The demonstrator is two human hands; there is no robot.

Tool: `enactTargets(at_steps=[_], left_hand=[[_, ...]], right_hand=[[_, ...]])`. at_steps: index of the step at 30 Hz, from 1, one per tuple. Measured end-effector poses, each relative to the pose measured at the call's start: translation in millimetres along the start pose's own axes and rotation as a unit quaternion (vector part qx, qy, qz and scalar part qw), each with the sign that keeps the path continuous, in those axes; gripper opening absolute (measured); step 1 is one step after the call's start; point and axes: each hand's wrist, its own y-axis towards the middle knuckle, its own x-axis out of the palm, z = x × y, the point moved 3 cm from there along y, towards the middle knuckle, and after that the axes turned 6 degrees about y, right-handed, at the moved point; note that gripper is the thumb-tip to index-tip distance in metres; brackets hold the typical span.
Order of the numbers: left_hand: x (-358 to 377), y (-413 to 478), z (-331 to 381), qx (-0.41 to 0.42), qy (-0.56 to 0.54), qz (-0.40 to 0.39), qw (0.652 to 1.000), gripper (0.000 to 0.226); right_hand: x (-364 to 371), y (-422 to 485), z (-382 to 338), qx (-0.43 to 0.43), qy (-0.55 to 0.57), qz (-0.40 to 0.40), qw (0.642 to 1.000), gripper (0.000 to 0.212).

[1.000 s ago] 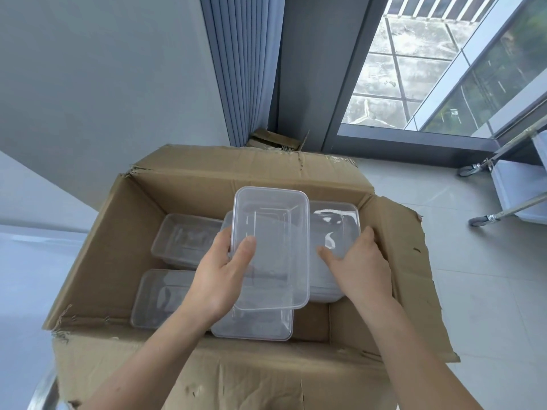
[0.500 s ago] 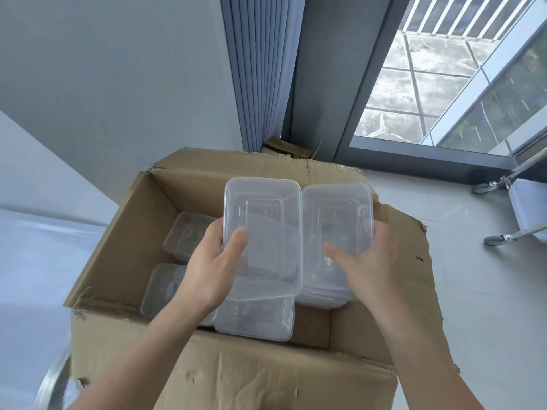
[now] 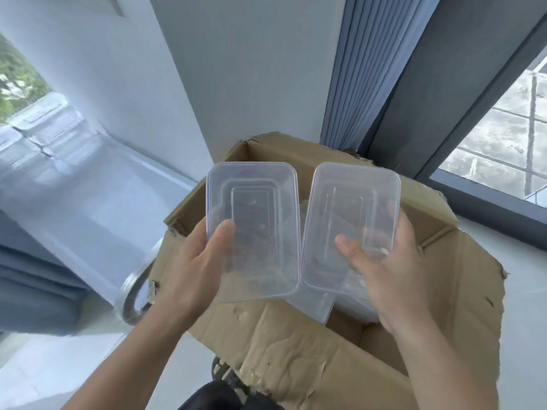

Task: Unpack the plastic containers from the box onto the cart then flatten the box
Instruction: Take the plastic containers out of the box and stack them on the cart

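I see my left hand gripping one clear container and my right hand gripping another container, both raised side by side above the open cardboard box.

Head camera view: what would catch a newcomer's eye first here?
Mid-frame, side by side: the left container, clear plastic, gripped by the left hand, and the right container, gripped by the right hand. Below them sits the open, battered cardboard box, more containers inside.

Clear left container beside clear right container, both above open creased cardboard box.
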Motion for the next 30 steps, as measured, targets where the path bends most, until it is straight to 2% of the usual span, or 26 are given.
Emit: enactTargets(at_steps=[6,10,11,13,19,21,26,30], left_hand=[[-61.4,-36.2,-23.8,-0.029,-0.025,0.083,0.996,0.019],[-117.7,-68.4,-40.2,-0.033,-0.064,0.131,0.989,0.010],[-134.3,-78.4,-47.0,-0.032,-0.071,0.144,0.986,0.018],[-169.7,-101.1,-63.3,-0.036,-0.091,0.172,0.980,0.032],[-274.4,-177.6,-114.3,-0.075,-0.133,0.241,0.958,0.034],[-301.5,-198.1,-130.8,-0.087,-0.140,0.258,0.952,0.039],[-351.1,-228.9,-161.1,-0.105,-0.152,0.299,0.936,0.039],[-372.2,-227.7,-176.7,-0.106,-0.160,0.316,0.929,0.034]], right_hand=[[43.4,-34.3,-14.1,-0.001,0.021,-0.090,0.996,0.073],[90.0,-68.6,-29.5,-0.038,0.022,-0.155,0.987,0.050],[103.9,-79.9,-32.1,-0.043,0.023,-0.173,0.984,0.050],[133.5,-105.4,-36.9,-0.047,0.026,-0.207,0.977,0.051],[222.1,-191.1,-46.0,-0.061,-0.016,-0.290,0.955,0.045],[246.5,-214.2,-43.4,-0.063,-0.032,-0.308,0.949,0.052],[295.0,-252.6,-41.6,-0.058,-0.046,-0.334,0.940,0.068],[325.3,-257.4,-43.6,-0.055,-0.041,-0.364,0.929,0.065]])
